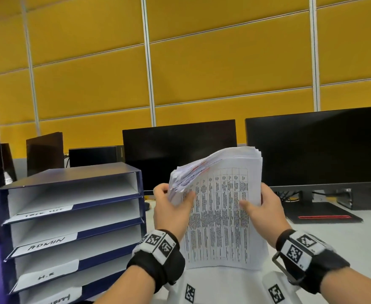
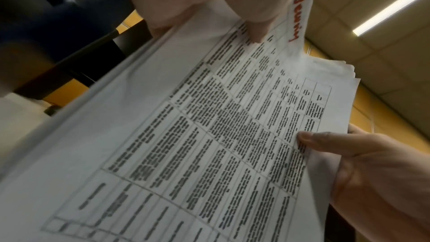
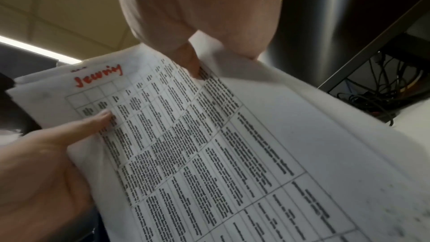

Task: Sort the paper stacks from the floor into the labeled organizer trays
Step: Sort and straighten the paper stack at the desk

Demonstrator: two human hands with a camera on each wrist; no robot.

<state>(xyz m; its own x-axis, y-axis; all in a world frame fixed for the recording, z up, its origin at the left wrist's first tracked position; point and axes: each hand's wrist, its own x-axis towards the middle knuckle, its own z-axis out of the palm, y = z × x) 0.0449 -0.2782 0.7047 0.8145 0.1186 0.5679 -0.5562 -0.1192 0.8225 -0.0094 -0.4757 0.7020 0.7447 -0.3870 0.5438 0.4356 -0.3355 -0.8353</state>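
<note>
Gripping a thick paper stack [image 1: 220, 207] of printed tables, red handwriting at top, with your left hand [image 1: 171, 212] and right hand [image 1: 262, 210], you hold it upright beside the organizer [image 1: 74, 218] labeled ADMIN and H.R.

Both forearms raised side by side, banded at the wrists, left hand [image 1: 172, 210] thumb pressed on the paper stack [image 1: 220, 218] front, fingers curled behind its left edge, right hand [image 1: 262, 210] likewise gripping the right edge
</note>
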